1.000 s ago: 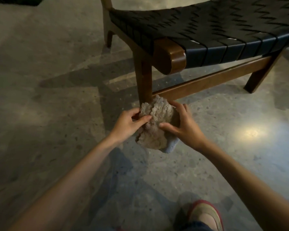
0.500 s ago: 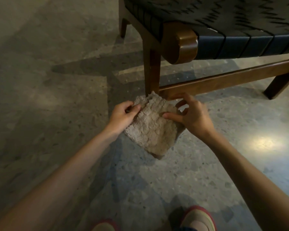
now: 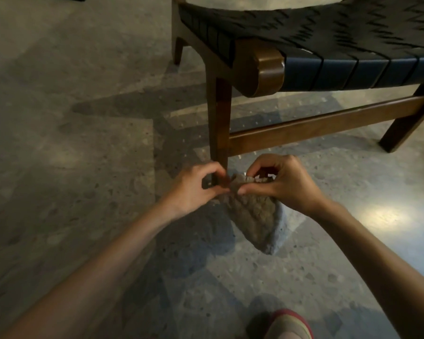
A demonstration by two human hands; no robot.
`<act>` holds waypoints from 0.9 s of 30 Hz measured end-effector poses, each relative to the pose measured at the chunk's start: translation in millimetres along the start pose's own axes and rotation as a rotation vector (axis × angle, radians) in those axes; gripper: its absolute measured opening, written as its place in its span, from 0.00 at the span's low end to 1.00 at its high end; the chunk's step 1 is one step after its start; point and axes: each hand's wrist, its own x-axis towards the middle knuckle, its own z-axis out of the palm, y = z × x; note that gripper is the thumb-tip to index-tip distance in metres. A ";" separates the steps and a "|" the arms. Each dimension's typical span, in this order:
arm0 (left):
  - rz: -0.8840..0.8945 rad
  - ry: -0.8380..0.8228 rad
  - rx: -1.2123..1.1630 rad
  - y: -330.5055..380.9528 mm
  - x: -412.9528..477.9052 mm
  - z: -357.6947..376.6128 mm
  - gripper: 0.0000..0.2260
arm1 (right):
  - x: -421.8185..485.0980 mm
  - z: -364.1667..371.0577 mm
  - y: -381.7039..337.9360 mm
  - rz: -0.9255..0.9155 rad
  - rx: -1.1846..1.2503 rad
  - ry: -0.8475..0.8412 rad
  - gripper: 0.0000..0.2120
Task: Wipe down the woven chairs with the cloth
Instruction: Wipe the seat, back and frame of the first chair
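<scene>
While low by a leg [image 3: 219, 123] of the woven chair [image 3: 304, 33], pinching the cloth [image 3: 252, 216] tight with curled fingers [image 3: 260, 165] of left hand [image 3: 194, 189] and right hand [image 3: 284, 182].

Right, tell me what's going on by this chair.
A person holds a rough grey-brown cloth before a brown wooden chair with a black woven seat. The left hand and right hand both pinch its bunched top edge; the rest hangs in a point above the speckled stone floor. The cloth is not touching the woven seat.
</scene>
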 end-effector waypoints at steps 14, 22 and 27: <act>-0.447 0.259 -0.483 -32.0 12.2 -4.7 0.07 | -9.3 6.6 15.8 0.431 0.391 -0.152 0.05; -0.533 0.480 -0.548 -37.7 -2.2 4.1 0.09 | -4.1 4.3 17.5 0.539 0.545 0.190 0.04; -0.400 0.100 -0.405 -27.5 -6.1 1.0 0.25 | -11.1 0.6 21.1 0.340 0.215 0.092 0.03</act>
